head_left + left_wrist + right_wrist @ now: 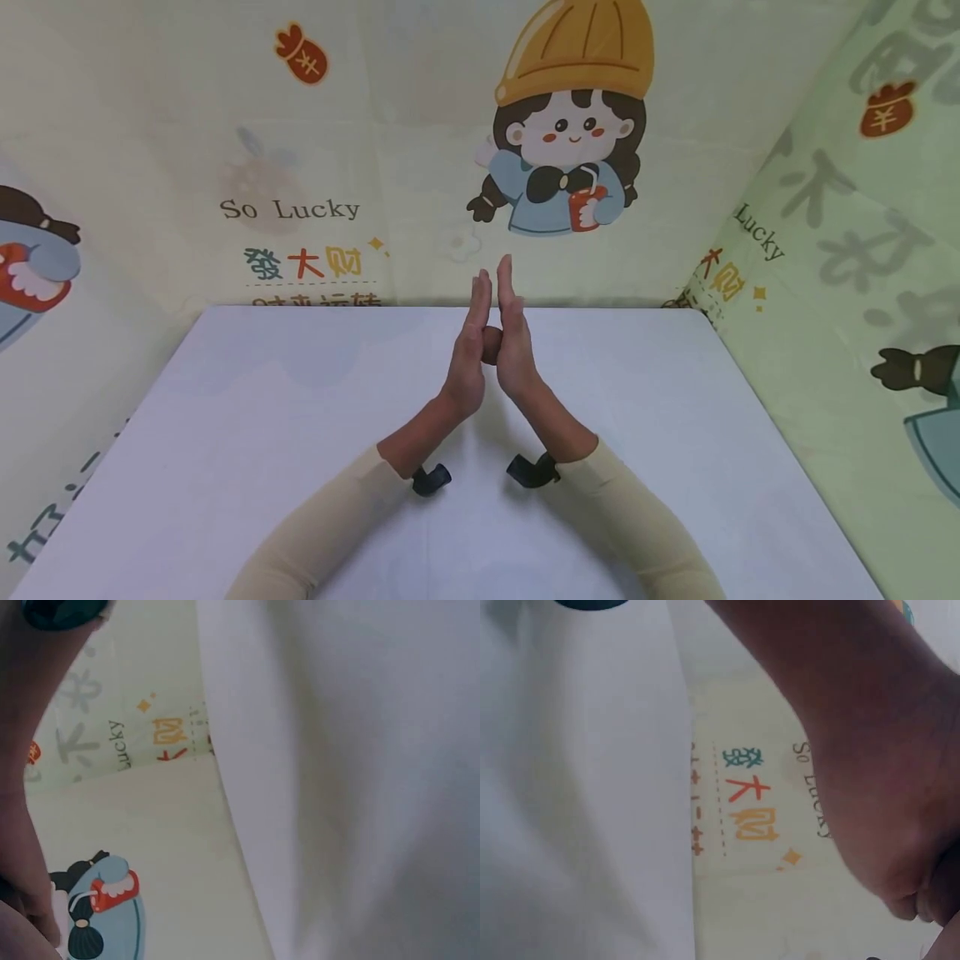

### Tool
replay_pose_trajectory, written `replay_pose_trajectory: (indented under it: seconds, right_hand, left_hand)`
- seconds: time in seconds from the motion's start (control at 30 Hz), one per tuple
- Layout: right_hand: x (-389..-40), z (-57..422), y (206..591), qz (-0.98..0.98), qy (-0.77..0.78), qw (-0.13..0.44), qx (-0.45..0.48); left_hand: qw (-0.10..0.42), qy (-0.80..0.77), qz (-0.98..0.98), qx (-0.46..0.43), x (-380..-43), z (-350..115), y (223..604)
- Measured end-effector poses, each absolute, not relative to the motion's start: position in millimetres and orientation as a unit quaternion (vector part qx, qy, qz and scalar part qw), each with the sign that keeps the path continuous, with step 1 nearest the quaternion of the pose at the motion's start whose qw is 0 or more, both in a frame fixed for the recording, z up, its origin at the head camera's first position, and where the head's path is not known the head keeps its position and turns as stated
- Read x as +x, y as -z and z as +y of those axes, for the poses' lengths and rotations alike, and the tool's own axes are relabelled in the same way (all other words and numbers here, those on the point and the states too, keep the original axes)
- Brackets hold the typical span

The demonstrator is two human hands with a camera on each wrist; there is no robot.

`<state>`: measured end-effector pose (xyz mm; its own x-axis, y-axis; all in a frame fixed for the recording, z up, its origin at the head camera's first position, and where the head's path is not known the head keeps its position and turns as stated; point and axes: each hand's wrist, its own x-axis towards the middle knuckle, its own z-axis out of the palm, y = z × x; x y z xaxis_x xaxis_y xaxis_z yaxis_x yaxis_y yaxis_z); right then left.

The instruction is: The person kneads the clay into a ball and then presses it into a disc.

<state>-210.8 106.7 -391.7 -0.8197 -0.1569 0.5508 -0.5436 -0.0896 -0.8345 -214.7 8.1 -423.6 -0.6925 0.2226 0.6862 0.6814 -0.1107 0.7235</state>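
A small brown ball (491, 345) is held between the two palms in the head view, above the far part of the table. My left hand (467, 362) presses on it from the left, fingers straight and pointing up and away. From the right, my right hand (516, 354) presses flat against it, its fingers also straight. The palms stand apart by about the ball's width. Both wrist views catch only parts of the hands and forearms at their edges, and the ball cannot be made out clearly there.
Below the hands lies a white table (300, 433). A patterned cloth (420, 150) with cartoon figures and lettering rises behind it and at both sides. Dark wrist cameras (532, 472) stick out at both cuffs, facing each other.
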Motion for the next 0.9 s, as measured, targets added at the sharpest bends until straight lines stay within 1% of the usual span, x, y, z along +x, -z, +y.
replay_pose_trajectory:
  seconds: [0.17, 0.3, 0.53, 0.63, 0.77, 0.9]
  right_hand:
    - [-214.4, 111.1, 390.6, -0.671, -0.689, 0.131, 0.241]
    - [-215.8, 113.7, 390.0, -0.671, -0.697, 0.112, 0.224]
    - [-218.3, 112.3, 396.7, -0.686, -0.692, 0.094, 0.203]
    - [-218.2, 109.9, 400.6, -0.689, -0.691, 0.095, 0.197]
    - [-216.2, 104.8, 406.5, -0.687, -0.689, 0.097, 0.208]
    - [-213.6, 98.4, 412.5, -0.677, -0.687, 0.108, 0.242]
  left_hand:
    - [0.184, 0.665, -0.626, -0.363, -209.3, 10.6, 416.6]
    - [0.19, 0.672, -0.613, -0.37, -205.0, 11.6, 410.6]
    - [0.213, 0.669, -0.614, -0.36, -200.7, 10.6, 404.7]
    - [0.218, 0.675, -0.61, -0.355, -201.4, 9.5, 402.2]
    - [0.219, 0.687, -0.605, -0.339, -203.5, 7.6, 398.7]
    - [0.22, 0.695, -0.608, -0.314, -206.5, 5.5, 396.7]
